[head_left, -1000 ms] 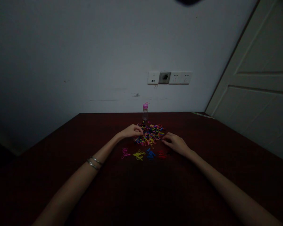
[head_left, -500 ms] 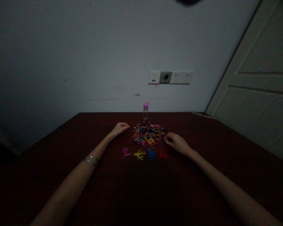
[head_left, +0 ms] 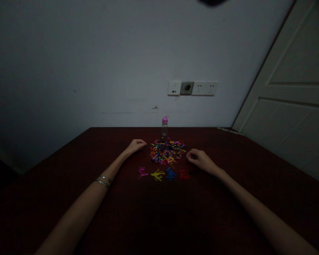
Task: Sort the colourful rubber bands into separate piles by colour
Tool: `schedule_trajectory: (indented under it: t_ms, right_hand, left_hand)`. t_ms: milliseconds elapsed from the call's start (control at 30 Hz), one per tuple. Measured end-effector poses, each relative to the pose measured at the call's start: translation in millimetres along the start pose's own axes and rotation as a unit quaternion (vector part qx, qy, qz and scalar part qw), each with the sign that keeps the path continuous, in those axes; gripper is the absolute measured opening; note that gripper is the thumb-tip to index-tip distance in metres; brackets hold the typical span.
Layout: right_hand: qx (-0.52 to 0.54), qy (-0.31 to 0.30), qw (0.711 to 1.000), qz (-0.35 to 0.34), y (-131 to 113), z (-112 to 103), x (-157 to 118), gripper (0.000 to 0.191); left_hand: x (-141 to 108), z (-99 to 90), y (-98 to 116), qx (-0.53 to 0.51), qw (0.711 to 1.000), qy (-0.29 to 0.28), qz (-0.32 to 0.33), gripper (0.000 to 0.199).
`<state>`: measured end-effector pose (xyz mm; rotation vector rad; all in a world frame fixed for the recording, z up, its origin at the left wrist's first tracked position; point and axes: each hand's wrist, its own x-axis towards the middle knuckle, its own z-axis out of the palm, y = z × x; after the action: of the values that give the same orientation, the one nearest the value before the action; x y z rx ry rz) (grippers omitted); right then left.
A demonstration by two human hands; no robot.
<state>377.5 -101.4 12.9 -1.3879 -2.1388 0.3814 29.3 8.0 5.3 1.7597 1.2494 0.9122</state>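
A mixed heap of small colourful clips or bands (head_left: 167, 151) lies on the dark red table (head_left: 117, 212). Left of the heap rests my left hand (head_left: 136, 145), its fingers pressed together; anything between them is too small to see. My right hand (head_left: 199, 159) is at the heap's right edge, thumb and forefinger pinched, with no item distinguishable in them. Nearer me lie four small groups in a row: pink (head_left: 142, 172), yellow (head_left: 157, 174), blue (head_left: 170, 173) and red (head_left: 184, 174).
Behind the heap stands a clear bottle with a pink cap (head_left: 164, 126). A pale wall with a row of sockets (head_left: 192, 88) rises behind the table. A panelled door (head_left: 289, 95) is at the right.
My right hand has shifted very slightly right, away from the heap. My left hand looks almost unmoved, and the heap and four groups look the same.
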Motion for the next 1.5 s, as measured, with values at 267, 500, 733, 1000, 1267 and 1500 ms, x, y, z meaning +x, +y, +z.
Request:
schedule_trajectory:
  t_ms: [267,500,733,1000,1267,1500]
  right_hand:
    - [0.05,-0.05,0.996,-0.063,-47,6,-8,0.011]
    - [0.017,-0.102,0.986,-0.132,-73,14,-15,0.012]
    - [0.018,-0.082,0.99,-0.117,-64,10,-13,0.017]
    - [0.03,-0.039,0.997,-0.067,-30,2,-5,0.021]
    - [0.016,-0.006,0.999,-0.033,-3,-4,-1,0.02]
    - [-0.012,0.007,0.999,-0.036,-1,-4,-1,0.02]
  left_hand:
    - [1,2.8,0,0.008,1.0,0.007,-0.01,0.029]
    - [2,3.9,0,0.021,1.0,-0.001,0.004,0.029]
    - [-4,5.7,8,0.103,0.994,-0.015,0.03,0.035]
    - [-6,8.9,11,0.198,0.976,-0.003,0.087,0.042]
    - [-18,18.3,27,0.286,0.95,-0.037,0.118,0.039]
    - [-20,23.8,31,0.292,0.945,-0.036,0.144,0.023]
